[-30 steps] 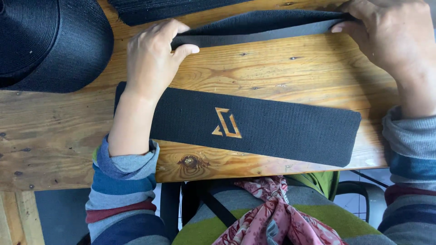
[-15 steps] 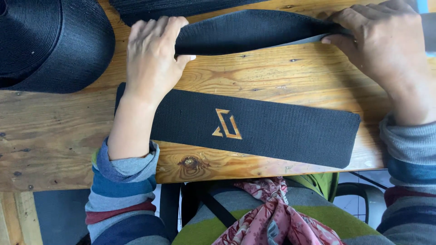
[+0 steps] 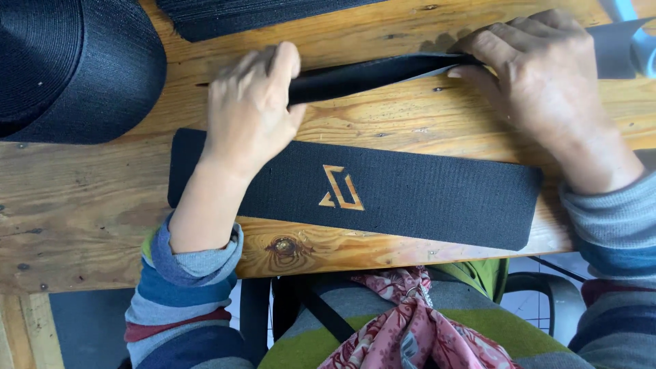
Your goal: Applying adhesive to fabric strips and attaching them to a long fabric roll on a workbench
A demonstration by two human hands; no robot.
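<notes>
A long black strip point(image 3: 437, 195) with an orange angular emblem lies flat near the front of the wooden table point(image 3: 89, 198). Beyond it a second black strip point(image 3: 369, 72) is held at both ends and tilted on edge, showing a pale underside at its right end. My left hand point(image 3: 249, 102) grips its left end, with the wrist crossing the flat strip. My right hand point(image 3: 540, 75) pinches its right end between thumb and fingers.
A black woven cap or roll point(image 3: 68, 65) fills the far left corner. A stack of black strips point(image 3: 253, 14) lies along the far edge. A pale blue object point(image 3: 635, 34) sits at the far right. Patterned fabric point(image 3: 410, 328) covers my lap below the table edge.
The held strip has turned from lying flat to standing on edge, appearing narrower. Both hands have shifted slightly, and my left fingers have closed over its end.
</notes>
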